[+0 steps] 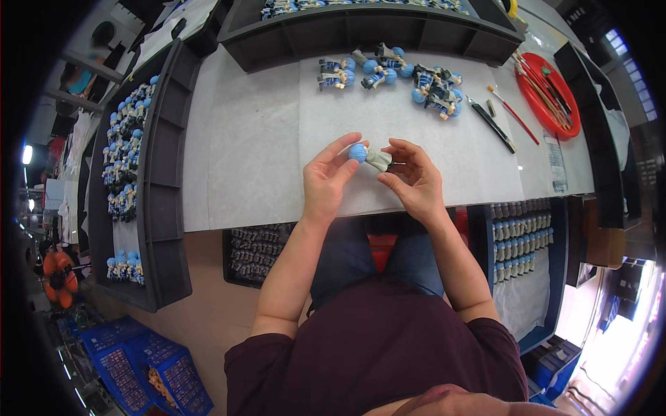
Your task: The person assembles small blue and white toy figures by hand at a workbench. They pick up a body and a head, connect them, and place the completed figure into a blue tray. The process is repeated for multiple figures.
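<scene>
A small figurine (pixel 378 160) with a ribbed blue head and a pale grey-green body lies sideways between my two hands, above the near part of the table. My left hand (pixel 327 182) pinches its blue head between thumb and fingers. At the other end, my right hand (pixel 420 184) has its curled fingers and thumb around the dark feet, partly hiding them. Beyond my hands, several finished-looking figurines (pixel 374 75) in blue and black lie in a loose group. More of them form a heap (pixel 438 90) to the right.
Right of the heap lie a black pen-like tool (pixel 491 125) and a red-handled brush (pixel 517 118). A red oval tray (pixel 525 104) holds several brushes. Dark crates of figurines stand at the back (pixel 374 35) and left (pixel 161 180). Below the table edge is another crate (pixel 553 291) with figurine rows.
</scene>
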{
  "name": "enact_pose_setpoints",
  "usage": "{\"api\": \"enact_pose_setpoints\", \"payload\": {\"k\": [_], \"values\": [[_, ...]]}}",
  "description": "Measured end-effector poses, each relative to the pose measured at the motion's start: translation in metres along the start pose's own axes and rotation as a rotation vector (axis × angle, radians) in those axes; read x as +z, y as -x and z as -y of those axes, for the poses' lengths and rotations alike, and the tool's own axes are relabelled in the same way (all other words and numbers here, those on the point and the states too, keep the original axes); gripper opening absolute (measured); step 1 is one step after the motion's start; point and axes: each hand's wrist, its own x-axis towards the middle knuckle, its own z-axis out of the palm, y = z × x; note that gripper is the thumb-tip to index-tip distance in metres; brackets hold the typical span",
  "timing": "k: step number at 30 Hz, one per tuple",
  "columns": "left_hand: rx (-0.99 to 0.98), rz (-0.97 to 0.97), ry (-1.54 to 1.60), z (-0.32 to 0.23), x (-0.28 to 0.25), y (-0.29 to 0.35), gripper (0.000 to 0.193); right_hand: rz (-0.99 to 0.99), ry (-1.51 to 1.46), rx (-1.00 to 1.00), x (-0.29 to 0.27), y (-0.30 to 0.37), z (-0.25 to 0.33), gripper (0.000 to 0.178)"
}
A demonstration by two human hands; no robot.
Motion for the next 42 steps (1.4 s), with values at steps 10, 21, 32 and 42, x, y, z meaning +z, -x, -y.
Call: {"api": "enact_pose_setpoints", "payload": {"k": [10,21,32,42], "values": [[0.041,0.02,-0.117,0.003,0.0,0.001,0.036,-0.015,-0.029,-0.034,0.001,0.001,-0.001,0.052],[0.027,0.02,-0.12,0.003,0.008,0.003,0.033,-0.064,0.061,-0.106,-0.001,0.001,-0.003,0.051],[0.04,0.043,-0.368,0.012,0.015,0.008,0.03,-0.426,0.556,-0.342,-0.079,-0.02,0.033,0.03],[0.133,-0.001,-0.576,0.017,0.014,0.008,0.024,-0.522,1.109,0.122,-0.193,-0.089,0.018,0.025]]}}
